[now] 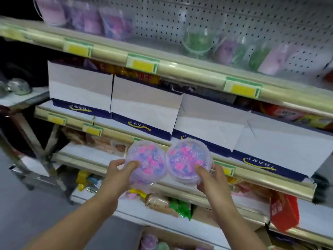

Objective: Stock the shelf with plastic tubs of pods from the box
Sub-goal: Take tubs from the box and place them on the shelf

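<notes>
I hold two clear plastic tubs of pink and purple pods side by side in front of the shelving. My left hand (pixel 119 173) grips the left tub (pixel 146 162) with the thumb on its lid. My right hand (pixel 211 177) grips the right tub (pixel 188 158) the same way. The top shelf (pixel 180 66) carries more tubs, purple ones (pixel 90 17) at the left and green and pink ones (pixel 198 41) at the right, with a gap between them. The cardboard box (pixel 153 239) lies at the bottom edge with tubs inside.
White and blue display cartons (pixel 144 103) fill the second shelf. Lower shelves hold snack packets (pixel 180 208) and a red pack (pixel 282 212). Yellow price tags (pixel 142 64) line the shelf edges. A pegboard back panel (pixel 234 18) rises behind the top shelf. Grey floor lies at left.
</notes>
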